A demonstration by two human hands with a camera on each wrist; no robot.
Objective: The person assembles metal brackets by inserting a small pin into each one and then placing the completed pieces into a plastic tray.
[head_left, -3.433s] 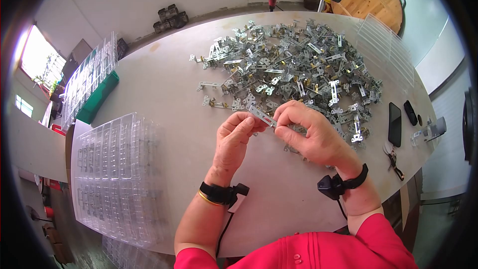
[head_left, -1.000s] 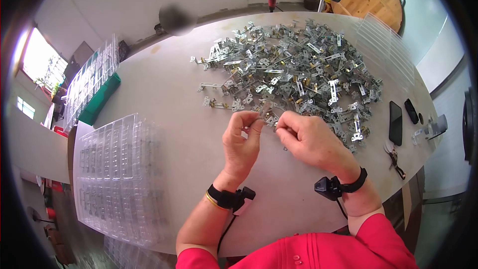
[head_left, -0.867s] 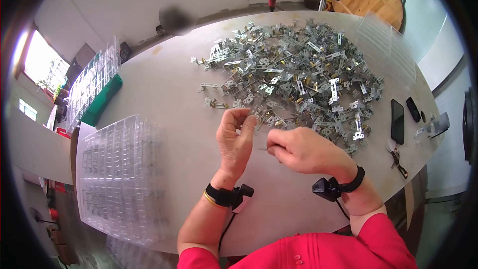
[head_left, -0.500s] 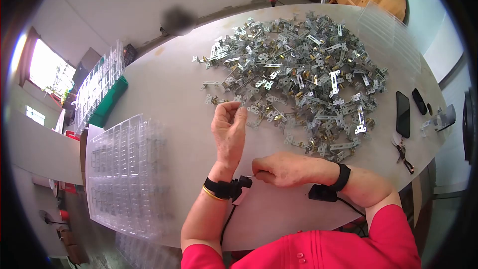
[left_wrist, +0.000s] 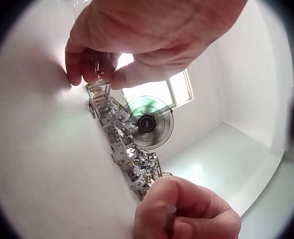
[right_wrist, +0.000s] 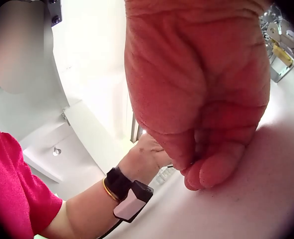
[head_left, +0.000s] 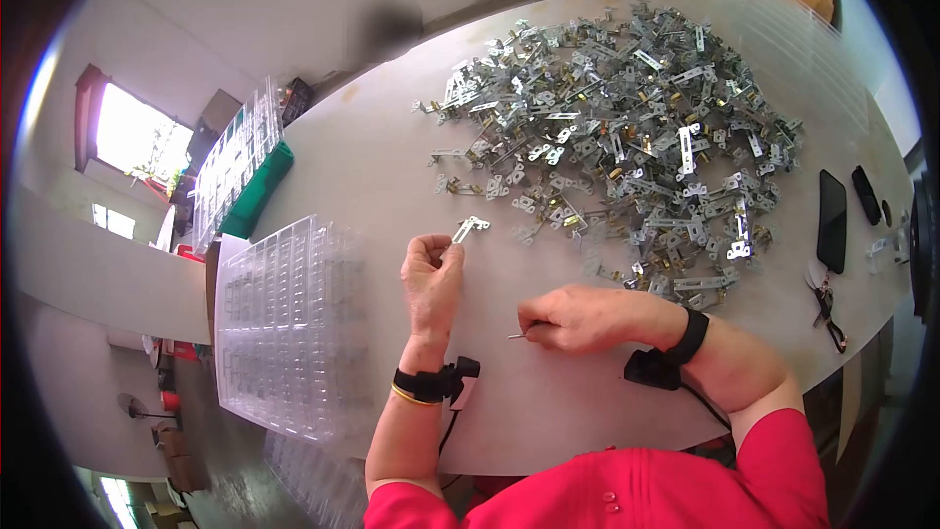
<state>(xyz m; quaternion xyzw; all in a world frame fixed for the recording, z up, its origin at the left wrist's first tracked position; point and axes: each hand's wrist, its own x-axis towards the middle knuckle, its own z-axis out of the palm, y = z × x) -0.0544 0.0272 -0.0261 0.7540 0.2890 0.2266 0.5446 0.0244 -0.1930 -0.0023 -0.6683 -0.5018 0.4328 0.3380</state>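
Note:
My left hand (head_left: 431, 284) pinches a small slotted metal bracket (head_left: 463, 231) between thumb and fingers, just above the table. The bracket points away from me, toward the heap. Lower and to the right, my right hand (head_left: 578, 318) grips a thin metal rod (head_left: 516, 336) whose tip sticks out to the left. In the left wrist view the rod's round end (left_wrist: 171, 210) shows between curled fingers; most of it is hidden in the hand. The right wrist view shows the back of the right hand's grip (right_wrist: 206, 99), with the left wrist behind it.
A wide heap of metal brackets (head_left: 617, 127) covers the far middle of the table (head_left: 382, 176). Clear plastic trays (head_left: 284, 323) are stacked at the left, others (head_left: 235, 171) with a green bin behind. A phone (head_left: 831, 220) and pliers (head_left: 825, 304) lie at the right.
Both hands came together over the heap's near edge, then parted. The right hand drew back toward me with the rod; the left moved left with the bracket, now plainly visible. The head view has shifted.

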